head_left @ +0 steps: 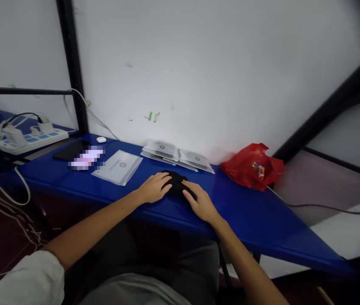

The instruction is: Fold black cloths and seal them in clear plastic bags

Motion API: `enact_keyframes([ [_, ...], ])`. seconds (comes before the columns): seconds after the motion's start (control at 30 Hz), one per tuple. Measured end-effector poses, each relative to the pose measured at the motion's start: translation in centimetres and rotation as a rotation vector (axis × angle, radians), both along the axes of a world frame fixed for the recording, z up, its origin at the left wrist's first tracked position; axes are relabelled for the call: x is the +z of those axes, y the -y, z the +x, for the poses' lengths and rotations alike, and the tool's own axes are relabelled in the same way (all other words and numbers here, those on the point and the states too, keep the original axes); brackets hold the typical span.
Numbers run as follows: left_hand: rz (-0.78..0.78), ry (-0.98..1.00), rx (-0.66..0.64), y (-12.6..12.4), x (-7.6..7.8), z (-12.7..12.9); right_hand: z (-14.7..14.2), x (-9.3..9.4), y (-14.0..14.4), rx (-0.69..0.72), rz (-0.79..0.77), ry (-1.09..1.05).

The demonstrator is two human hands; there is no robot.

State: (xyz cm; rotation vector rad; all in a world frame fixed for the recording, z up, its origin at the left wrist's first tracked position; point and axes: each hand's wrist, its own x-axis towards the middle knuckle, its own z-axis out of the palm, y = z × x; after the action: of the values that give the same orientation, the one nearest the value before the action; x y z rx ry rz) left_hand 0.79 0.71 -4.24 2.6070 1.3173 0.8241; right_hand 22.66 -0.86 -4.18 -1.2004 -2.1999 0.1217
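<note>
Both hands rest on a small black cloth bundle [176,183] near the middle of the blue desk [256,220], between its front edge and the wall-side edge. The left hand [153,187] lies flat on the bundle's left side, fingers together and pressing down, nothing pinched. The right hand [199,202] covers the right side, fingers loosely spread over the fabric. Judged from this, the cloth is being flattened or folded; even downward pressure from both palms, with the fingers kept on the edges, should keep it from bunching. The bundle looks soft, matte, dark and crumpled; its folds cannot be made out. A red plastic bag [252,168] sits toward the right along the back edge.
</note>
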Motion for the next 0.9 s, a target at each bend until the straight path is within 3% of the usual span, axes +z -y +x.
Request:
enact_keyframes([
  [0.13, 0.112, -0.031, 0.144, -0.2, 0.8, -1.8, -0.8, 1.1, -0.7, -0.011, 0.045, 0.006],
  [0.23, 0.14, -0.125, 0.35, -0.6, 1.3, -4.3, -1.9, 1.5, -1.4, -0.011, 0.036, 0.072],
  [0.33, 0.056, -0.205, 0.591, -0.8, 1.3, -6.8, -3.2, 1.3, -2.0, 0.021, 0.026, 0.159],
  [0.43, -0.056, -0.255, 0.683, -1.0, 1.3, -8.4, -4.3, 0.7, -2.5, 0.047, 0.017, 0.249],
  [0.57, -0.1, -0.299, 0.656, -0.7, 1.6, -8.5, -4.5, 0.2, -3.1, 0.012, 0.023, 0.303],
  [0.7, -0.095, -0.325, 0.578, 0.6, 1.9, -6.8, -2.8, 0.0, -3.1, -0.076, 0.033, 0.324],
  [0.9, -0.017, -0.361, 0.244, 4.1, 1.3, -1.9, 2.4, -0.3, -1.8, -0.29, 0.038, 0.334],
])
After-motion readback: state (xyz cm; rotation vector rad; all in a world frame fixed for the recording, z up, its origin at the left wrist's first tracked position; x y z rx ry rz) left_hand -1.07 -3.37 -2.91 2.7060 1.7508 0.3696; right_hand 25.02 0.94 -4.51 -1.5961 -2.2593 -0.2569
